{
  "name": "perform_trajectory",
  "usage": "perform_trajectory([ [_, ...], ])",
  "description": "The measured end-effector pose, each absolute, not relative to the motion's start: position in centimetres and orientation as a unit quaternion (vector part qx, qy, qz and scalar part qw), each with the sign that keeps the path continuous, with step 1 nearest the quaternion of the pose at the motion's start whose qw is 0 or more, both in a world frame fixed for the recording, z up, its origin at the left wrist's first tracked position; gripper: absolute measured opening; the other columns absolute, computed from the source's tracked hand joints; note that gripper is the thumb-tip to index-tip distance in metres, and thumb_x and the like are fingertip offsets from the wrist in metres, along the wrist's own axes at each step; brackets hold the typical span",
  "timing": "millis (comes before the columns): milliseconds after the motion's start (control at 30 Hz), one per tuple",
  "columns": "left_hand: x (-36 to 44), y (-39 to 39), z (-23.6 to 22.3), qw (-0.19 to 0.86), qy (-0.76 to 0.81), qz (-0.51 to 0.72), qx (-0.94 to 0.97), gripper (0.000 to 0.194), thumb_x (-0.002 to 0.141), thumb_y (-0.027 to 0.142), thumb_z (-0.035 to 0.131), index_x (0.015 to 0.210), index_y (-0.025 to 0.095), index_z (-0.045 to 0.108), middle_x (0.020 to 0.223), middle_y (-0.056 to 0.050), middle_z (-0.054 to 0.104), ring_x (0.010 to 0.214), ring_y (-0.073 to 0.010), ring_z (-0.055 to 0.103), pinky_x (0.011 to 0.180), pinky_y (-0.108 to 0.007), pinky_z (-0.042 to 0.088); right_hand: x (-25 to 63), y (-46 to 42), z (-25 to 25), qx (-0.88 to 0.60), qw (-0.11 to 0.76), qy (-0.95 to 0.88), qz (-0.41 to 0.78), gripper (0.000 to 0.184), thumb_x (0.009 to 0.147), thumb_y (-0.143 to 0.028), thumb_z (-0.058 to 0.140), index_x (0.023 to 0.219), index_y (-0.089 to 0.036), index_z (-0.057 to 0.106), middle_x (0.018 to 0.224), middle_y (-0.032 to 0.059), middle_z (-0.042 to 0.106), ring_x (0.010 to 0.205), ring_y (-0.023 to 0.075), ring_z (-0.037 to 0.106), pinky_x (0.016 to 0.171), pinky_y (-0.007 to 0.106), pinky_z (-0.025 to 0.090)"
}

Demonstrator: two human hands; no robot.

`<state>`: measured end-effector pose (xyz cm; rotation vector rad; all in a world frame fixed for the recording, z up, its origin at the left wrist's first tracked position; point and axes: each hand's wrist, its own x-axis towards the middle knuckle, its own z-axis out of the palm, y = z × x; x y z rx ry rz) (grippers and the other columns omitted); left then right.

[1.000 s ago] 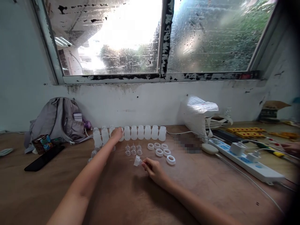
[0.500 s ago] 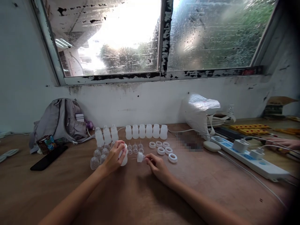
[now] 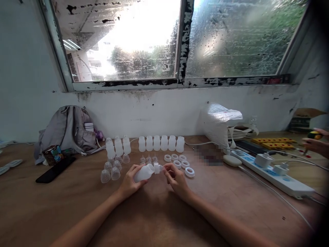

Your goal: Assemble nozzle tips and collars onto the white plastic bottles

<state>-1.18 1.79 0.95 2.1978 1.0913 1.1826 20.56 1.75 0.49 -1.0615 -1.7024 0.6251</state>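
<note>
My left hand (image 3: 130,181) is wrapped round a frosted white baby bottle (image 3: 143,174), tilted with its open neck pointing up and right. Close to that neck is a white collar ring with a clear nipple (image 3: 157,168); my right hand (image 3: 177,179) pinches it by the nipple's tip. Whether ring and neck touch, I cannot tell. Just behind the bottle stand a few clear nipples (image 3: 148,159). Several loose white collar rings (image 3: 189,172) lie right of them. Clear domed caps (image 3: 115,173) are grouped on the left.
Along the back stand several open bottles (image 3: 164,143) and, to their left, capped bottles (image 3: 118,146). A grey backpack (image 3: 64,130) and black phone (image 3: 55,170) lie left. Right are a power strip (image 3: 277,175) with cables and another person's hand (image 3: 318,145) holding a yellow-and-black tool.
My left hand has brought the bottle down and right, tipping it from upright toward the ring. My right hand has shifted slightly up and right. The other person's hand has risen, tool showing.
</note>
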Motion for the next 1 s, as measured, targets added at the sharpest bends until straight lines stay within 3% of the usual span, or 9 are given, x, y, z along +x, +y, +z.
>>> perform_trajectory([
  [267, -1.8, 1.8, 0.7, 0.150, 0.378, 0.399, 0.822, 0.041, 0.068, 0.030, 0.061, 0.106, 0.020, 0.050, 0.104, -0.006, 0.058, 0.094, -0.0205, 0.055, 0.082, -0.033, 0.044, 20.5, 1.8, 0.1, -0.425, 0.479, -0.719, 0.269, 0.021, 0.081, -0.039, 0.044, 0.086, -0.019, 0.049, 0.070, 0.0006, 0.051, 0.048, 0.0093, 0.045, 0.043, 0.020, 0.038],
  [467, -2.0, 1.7, 0.8, 0.143, 0.371, 0.384, 0.833, 0.042, 0.069, 0.030, 0.060, 0.108, 0.020, 0.049, 0.104, -0.006, 0.057, 0.095, -0.0203, 0.055, 0.082, -0.033, 0.044, 20.5, 1.7, 0.4, -0.422, 0.468, -0.728, 0.270, 0.020, 0.081, -0.038, 0.044, 0.078, -0.018, 0.049, 0.058, -0.0021, 0.047, 0.045, 0.0090, 0.041, 0.042, 0.020, 0.033],
  [767, -2.2, 1.7, 0.9, 0.153, 0.352, 0.365, 0.848, 0.044, 0.069, 0.031, 0.061, 0.109, 0.020, 0.048, 0.104, -0.007, 0.057, 0.094, -0.0203, 0.054, 0.082, -0.033, 0.044, 20.8, 1.9, 0.5, -0.417, 0.434, -0.764, 0.232, 0.042, 0.083, -0.040, 0.040, 0.049, -0.018, 0.031, 0.047, -0.0051, 0.029, 0.044, 0.0073, 0.028, 0.043, 0.021, 0.022],
  [1000, -2.3, 1.6, 1.1, 0.136, 0.331, 0.346, 0.867, 0.043, 0.069, 0.031, 0.060, 0.109, 0.021, 0.050, 0.105, -0.007, 0.057, 0.095, -0.0205, 0.053, 0.082, -0.033, 0.044, 21.0, 2.0, 0.8, -0.394, 0.407, -0.787, 0.244, 0.026, 0.083, -0.035, 0.042, 0.063, -0.018, 0.041, 0.056, -0.0042, 0.040, 0.050, 0.0092, 0.037, 0.047, 0.021, 0.026],
])
